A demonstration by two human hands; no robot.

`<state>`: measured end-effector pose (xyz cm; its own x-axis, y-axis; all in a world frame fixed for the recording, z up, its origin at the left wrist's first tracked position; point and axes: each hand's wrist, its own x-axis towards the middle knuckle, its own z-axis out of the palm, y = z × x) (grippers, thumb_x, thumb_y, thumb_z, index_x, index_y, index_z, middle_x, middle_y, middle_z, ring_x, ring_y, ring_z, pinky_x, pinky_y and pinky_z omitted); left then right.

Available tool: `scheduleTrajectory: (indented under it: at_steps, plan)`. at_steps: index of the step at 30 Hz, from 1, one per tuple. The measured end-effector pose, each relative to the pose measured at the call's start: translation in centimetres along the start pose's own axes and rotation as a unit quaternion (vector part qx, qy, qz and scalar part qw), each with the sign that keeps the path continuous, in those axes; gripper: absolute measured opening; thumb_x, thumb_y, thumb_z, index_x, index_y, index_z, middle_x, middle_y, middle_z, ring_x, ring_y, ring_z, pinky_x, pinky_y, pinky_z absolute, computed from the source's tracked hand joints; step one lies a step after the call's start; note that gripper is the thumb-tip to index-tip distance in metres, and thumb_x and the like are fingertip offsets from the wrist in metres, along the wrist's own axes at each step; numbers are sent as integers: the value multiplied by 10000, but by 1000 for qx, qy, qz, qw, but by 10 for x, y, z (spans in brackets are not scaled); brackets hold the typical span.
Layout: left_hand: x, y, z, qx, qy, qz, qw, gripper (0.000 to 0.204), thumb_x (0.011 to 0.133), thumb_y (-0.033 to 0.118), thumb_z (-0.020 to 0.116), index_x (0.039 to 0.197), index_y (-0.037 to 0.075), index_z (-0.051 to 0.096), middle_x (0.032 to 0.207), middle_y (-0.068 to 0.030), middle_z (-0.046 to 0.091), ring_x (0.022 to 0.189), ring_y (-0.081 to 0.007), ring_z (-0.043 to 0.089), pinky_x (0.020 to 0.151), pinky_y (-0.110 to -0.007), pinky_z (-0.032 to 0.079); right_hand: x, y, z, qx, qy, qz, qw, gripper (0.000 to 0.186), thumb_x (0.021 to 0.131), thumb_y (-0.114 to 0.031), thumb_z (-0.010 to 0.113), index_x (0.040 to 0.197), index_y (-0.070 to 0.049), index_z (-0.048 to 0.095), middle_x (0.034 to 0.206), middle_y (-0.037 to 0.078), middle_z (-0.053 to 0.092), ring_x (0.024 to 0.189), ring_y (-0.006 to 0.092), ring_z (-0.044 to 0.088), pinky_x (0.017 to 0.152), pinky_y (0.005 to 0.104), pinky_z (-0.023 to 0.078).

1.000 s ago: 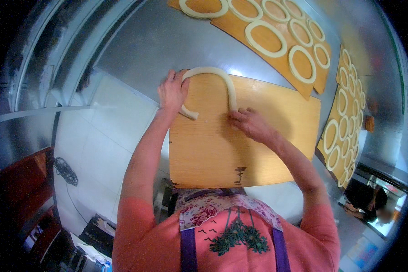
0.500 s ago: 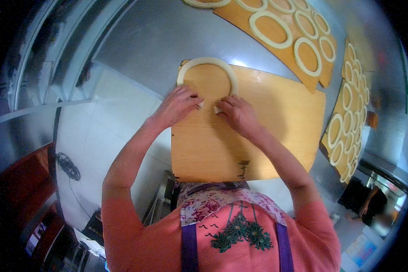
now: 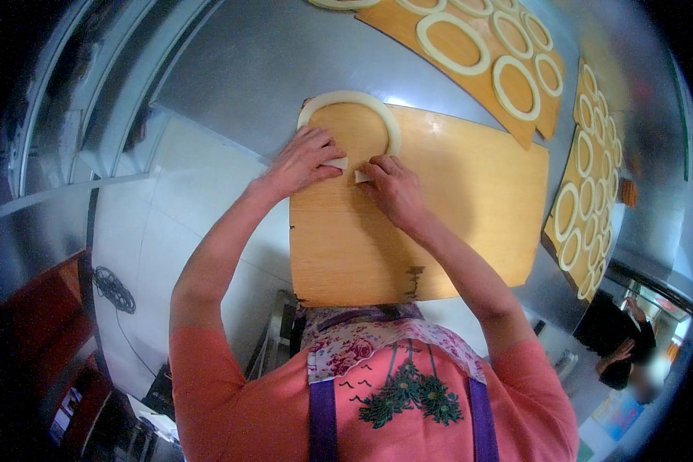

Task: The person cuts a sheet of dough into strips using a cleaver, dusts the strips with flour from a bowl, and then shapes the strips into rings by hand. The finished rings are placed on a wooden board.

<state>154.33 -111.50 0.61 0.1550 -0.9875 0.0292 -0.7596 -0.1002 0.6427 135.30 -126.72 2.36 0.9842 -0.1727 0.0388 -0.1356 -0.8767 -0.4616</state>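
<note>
While both hands pinch near its two ends, the rope of dough [image 3: 348, 97] curves round in a ring with a gap, up at twelve o'clock on the wooden board [image 3: 470, 246]. The left hand [image 3: 309, 160], near eleven o'clock, grips one end, and the right hand [image 3: 393, 185], near one o'clock, grips the other. The cut ends poke out and do not touch.

If the ends meet crooked or get only a light squeeze, the join could pop apart. A hard tug could make the dough thin or tear it. Too tight a pinch could squash the ends flat. The top of the curve sits close to the board's far edge, so a push that way could make it slip onto the metal desk [image 3: 269, 85].

More dough rings [image 3: 497, 88] lie on boards at one and three o'clock.

I can read no words or brand names. The pink shirt [image 3: 285, 416] has a green plant picture, and the apron [image 3: 346, 354] has flowers. A bright sheet [image 3: 620, 420] near four o'clock is too blurry to read.
</note>
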Motion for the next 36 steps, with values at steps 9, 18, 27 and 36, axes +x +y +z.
scheduleTrajectory:
  at_steps: [9, 18, 27, 36]
  plan:
    - [-17, 20, 5, -2, 41, 93, 995, 325, 727, 267, 755, 999, 103, 684, 999, -71, 597, 1066, -273, 540, 1075, -469, 319, -1, -8, -4, 1, 3, 2, 1000, 322, 758, -130, 687, 1068, -71, 624, 1143, 94, 606, 1040, 317, 591, 851, 415, 514]
    - [-9, 63, 54, 88, 190, -23, 978, 436, 781, 242, 717, 1141, 26, 603, 1103, -116, 603, 1107, -303, 533, 1093, -508, 305, -8, 3, -7, -42, 41, -39, 998, 406, 756, -152, 690, 1150, -69, 633, 1207, 78, 610, 1146, 285, 544, 989, 442, 415]
    - [-4, 72, 80, 31, 276, -60, 959, 338, 709, 69, 715, 1023, 43, 593, 950, -118, 592, 971, -314, 569, 1009, -511, 393, -4, 22, -9, -70, 11, -96, 993, 377, 750, -196, 691, 1120, -131, 657, 1176, 36, 626, 1176, 238, 533, 1084, 518, 280]
    - [-20, 88, 84, 69, 283, -87, 953, 254, 712, 80, 721, 946, 73, 621, 997, -79, 638, 1001, -280, 590, 1047, -525, 364, 14, 42, -27, -50, -68, -201, 976, 286, 751, -195, 689, 1036, -172, 689, 1086, -4, 624, 1139, 193, 536, 1076, 534, 261]
